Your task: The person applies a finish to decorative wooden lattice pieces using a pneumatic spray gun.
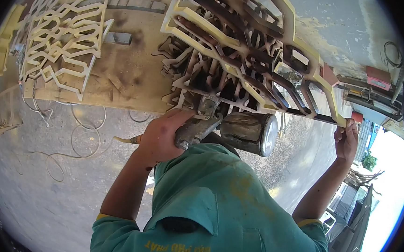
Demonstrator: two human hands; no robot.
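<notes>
My left hand point(163, 135) is closed round the handle of a worn metal spray gun point(197, 128), its nozzle pointing up at the panel in front of me. A dirty metal paint cup point(249, 133) is attached to the gun's right side. At the far right, the fingers of my right hand point(347, 141) pinch the lower corner of a cream lattice panel point(316, 78) with dark brown patches. The panel stands tilted, its lower edge just above the gun. Behind its bars are more brown, overlapping lattice pieces point(202, 69), partly hidden.
Another cream lattice panel point(67, 39) leans on a stained board point(128, 77) at the upper left. A thin hose point(74, 139) loops over the concrete floor point(98, 180). A red box point(378, 77) sits by the wall at the right. Bright daylight shows outside, lower right.
</notes>
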